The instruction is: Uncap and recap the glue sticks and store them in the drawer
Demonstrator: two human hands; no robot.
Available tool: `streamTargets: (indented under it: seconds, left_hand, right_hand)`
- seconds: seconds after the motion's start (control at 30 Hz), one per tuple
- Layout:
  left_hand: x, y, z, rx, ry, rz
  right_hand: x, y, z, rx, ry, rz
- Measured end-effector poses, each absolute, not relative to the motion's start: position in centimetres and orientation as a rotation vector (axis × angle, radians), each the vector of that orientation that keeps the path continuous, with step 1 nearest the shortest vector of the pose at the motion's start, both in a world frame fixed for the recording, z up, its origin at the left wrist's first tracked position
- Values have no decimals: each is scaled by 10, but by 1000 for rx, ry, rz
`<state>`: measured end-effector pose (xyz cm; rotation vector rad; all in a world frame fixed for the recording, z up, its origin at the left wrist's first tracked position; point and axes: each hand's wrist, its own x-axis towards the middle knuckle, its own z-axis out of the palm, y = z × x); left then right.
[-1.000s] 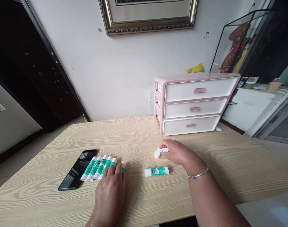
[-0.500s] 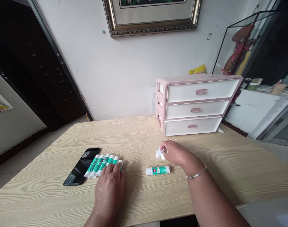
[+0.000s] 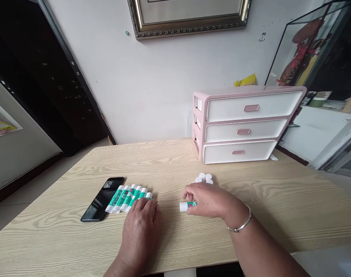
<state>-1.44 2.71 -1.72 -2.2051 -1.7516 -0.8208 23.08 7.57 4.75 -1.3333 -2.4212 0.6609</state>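
Observation:
Several green-and-white glue sticks point(image 3: 129, 198) lie side by side in a slanted row at the left. My left hand point(image 3: 142, 227) rests at the near right end of that row, fingers laid down over the lower ends of the sticks there. A single glue stick point(image 3: 183, 207) lies crosswise on the table, and my right hand point(image 3: 213, 200) is over it, covering its right part. The thumb and curled fingers of this hand are apart, on either side of the stick. Just beyond the right hand sit several white caps point(image 3: 202, 176), partly hidden by it.
A black phone point(image 3: 102, 200) lies left of the row on the wooden table point(image 3: 152, 161). At the back right stands a pink-and-white drawer unit point(image 3: 241, 130), with a yellow packet point(image 3: 246, 80) behind its top. A framed picture point(image 3: 193, 29) hangs on the wall.
My right hand has left the white caps and come nearer, over the single glue stick. The caps now show as a cluster. My left hand stays by the row, and the view has shifted slightly.

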Motion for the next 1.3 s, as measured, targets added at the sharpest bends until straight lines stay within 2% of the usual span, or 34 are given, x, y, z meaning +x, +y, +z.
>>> streamTargets:
  seconds: [0.13,0.27,0.43,0.67,0.73,1.0,1.13,1.3]
  left_hand:
    - [-12,26,-18,-2250,-1723,-900]
    - [-11,24,-18,-2337,-1711,-1053]
    - [0,17,-12,-2526,-1901,-1308]
    - [29,20,11,-2726,-2000,-1542]
    - [31,23,15,-2736,-2001,-1559]
    - [30,23,7,-2726,-2098,-1310]
    - [30,22,14,-2927,-2061,-1379]
    - [26,14,28,-3154,-2100,-1666]
  right_hand:
    - [220,69,33,-1327,-2512,472]
    - [213,68,34,-1286,-2459,474]
    - [204,72,48,-1137,-2093,890]
    - [191,77,38,-923,-1750,1380]
    - [189,77,37,-942,-1750,1350]
    - [183,74,38,-1191,-2018,809]
    - [179,74,28,-1172,-1949,849]
    - [177,73,22,-1016,-1883,948]
